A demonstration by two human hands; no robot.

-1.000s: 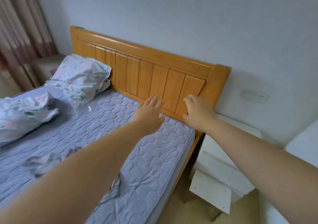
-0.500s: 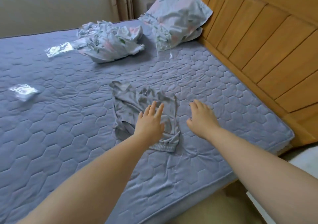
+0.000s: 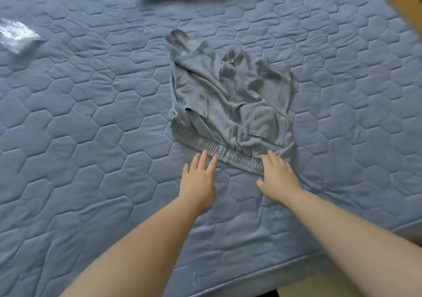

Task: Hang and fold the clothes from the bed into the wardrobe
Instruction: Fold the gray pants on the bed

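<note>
Grey shorts (image 3: 230, 104) were found lying crumpled on the quilted blue bed (image 3: 91, 114), with the elastic waistband (image 3: 228, 156) turned toward the person. Both forearms were extended forward over the mattress, palms down. The left hand (image 3: 198, 178) was observed flat, fingers straight and slightly spread, its fingertips reaching the waistband's near edge; contact could not be confirmed. The right hand (image 3: 277, 178) was likewise noted flat, with straight fingers laid over the waistband's right end. A clear plastic packet (image 3: 17, 36) was recorded well apart, at the left.
</note>
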